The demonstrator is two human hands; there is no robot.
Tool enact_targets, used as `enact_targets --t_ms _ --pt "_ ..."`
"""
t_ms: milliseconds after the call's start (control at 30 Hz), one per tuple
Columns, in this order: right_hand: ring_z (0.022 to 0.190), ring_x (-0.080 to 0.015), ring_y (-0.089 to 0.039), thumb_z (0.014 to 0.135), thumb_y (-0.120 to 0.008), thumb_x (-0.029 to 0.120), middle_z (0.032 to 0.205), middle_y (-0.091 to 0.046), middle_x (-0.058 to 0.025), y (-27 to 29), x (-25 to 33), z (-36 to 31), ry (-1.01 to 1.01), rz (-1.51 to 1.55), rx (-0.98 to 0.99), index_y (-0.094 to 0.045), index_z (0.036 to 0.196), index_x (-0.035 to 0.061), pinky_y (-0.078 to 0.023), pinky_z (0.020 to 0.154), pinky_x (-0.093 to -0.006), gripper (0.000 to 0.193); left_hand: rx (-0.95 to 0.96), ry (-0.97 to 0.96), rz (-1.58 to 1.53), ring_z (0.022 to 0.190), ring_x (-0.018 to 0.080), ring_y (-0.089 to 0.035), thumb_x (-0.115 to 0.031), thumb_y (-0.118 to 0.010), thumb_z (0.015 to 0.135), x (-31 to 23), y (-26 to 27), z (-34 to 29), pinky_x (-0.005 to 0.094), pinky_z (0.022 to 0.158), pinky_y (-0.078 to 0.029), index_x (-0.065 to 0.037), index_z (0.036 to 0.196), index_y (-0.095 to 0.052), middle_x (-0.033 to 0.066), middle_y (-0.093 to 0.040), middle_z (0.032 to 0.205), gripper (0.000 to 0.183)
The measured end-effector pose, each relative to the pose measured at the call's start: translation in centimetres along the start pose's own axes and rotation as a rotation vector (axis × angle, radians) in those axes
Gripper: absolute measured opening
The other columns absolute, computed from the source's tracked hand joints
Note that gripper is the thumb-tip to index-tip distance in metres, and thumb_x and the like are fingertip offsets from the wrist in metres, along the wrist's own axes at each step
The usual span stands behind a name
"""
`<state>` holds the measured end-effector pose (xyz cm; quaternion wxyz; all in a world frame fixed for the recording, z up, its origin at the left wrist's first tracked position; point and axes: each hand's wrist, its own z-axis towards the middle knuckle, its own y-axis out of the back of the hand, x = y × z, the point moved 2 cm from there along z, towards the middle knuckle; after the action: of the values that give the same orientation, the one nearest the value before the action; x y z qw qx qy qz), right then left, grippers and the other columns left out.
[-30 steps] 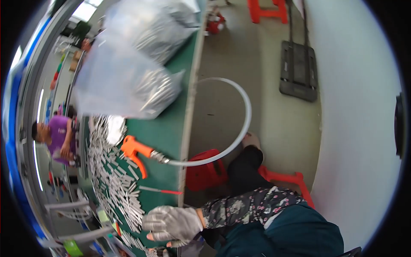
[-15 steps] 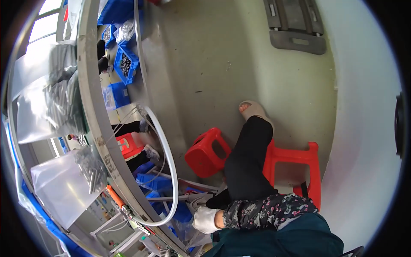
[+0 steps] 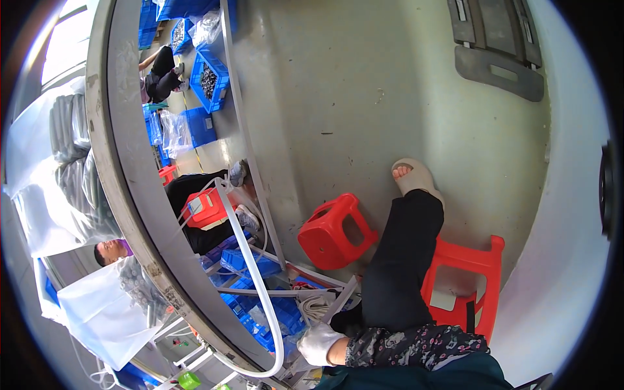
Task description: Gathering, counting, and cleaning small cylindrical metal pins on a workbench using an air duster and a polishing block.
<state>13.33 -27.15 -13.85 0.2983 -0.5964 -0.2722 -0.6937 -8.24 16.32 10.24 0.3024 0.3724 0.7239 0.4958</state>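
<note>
My right hand [image 3: 318,344], in a white glove, is low in the view, below my knee and by the edge of the worktable [image 3: 149,260]. A dark flowered sleeve [image 3: 403,348] covers the forearm. The fingers are too hidden to tell whether it holds anything. A thick white hose [image 3: 260,286] loops out from the table edge and passes just left of the hand. Coiled white cable [image 3: 314,308] lies above the hand, by the table's metal frame. My left hand is not in view.
A red stool [image 3: 333,235] stands left of my leg, another red stool [image 3: 465,273] at right. Clear plastic bags [image 3: 104,312] of grey tubes lie on the table. Blue crates [image 3: 208,78] and seated people are beyond it. A folded grey-brown chair [image 3: 497,65] lies near the wall.
The view has shifted, so stools, leg and folded chair appear farther right. More of the people and crates beyond the table shows. My gloved hand stays low, near the table edge.
</note>
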Motion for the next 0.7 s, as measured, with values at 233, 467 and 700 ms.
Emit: enact_targets --t_ms 233,467,700 --pt "0.070 -0.0316 -0.066 0.072 -0.055 0.017 0.074 -0.067 -0.0150 0.1 0.1 1.1 -0.042 -0.001 0.131 -0.070 0.075 0.0055 -0.050 0.058 -0.0431 0.019 -0.284 0.367 -0.317 0.049 0.0103 -0.039 -0.006 -0.056 0.076 -5.7 -1.3 -0.9 0.0285 0.043 -0.031 -0.013 0.073 -0.047 -0.0017 -0.038 0.057 0.012" --pt "0.073 -0.0326 -0.066 0.074 -0.053 0.017 0.077 -0.067 -0.0143 0.2 -0.6 1.2 -0.102 -0.013 0.199 -0.070 0.076 0.0062 -0.050 0.061 -0.0448 0.020 -0.315 0.582 -0.604 0.051 0.0101 -0.040 -0.002 -0.052 0.078 -14.7 -3.7 -0.6 0.0269 0.044 -0.031 -0.012 0.075 -0.047 -0.0014 -0.040 0.059 0.012" --pt "0.077 -0.0321 -0.066 0.075 -0.053 0.018 0.081 -0.068 -0.0131 0.5 -1.7 2.1 -0.206 -0.052 0.240 -0.071 0.081 0.0073 -0.050 0.060 -0.0457 0.022 -0.263 0.495 -0.590 0.056 0.0103 -0.045 -0.003 -0.059 0.076 -14.6 -4.9 0.4 0.0254 0.048 -0.036 -0.011 0.080 -0.050 -0.0009 -0.047 0.066 0.012"
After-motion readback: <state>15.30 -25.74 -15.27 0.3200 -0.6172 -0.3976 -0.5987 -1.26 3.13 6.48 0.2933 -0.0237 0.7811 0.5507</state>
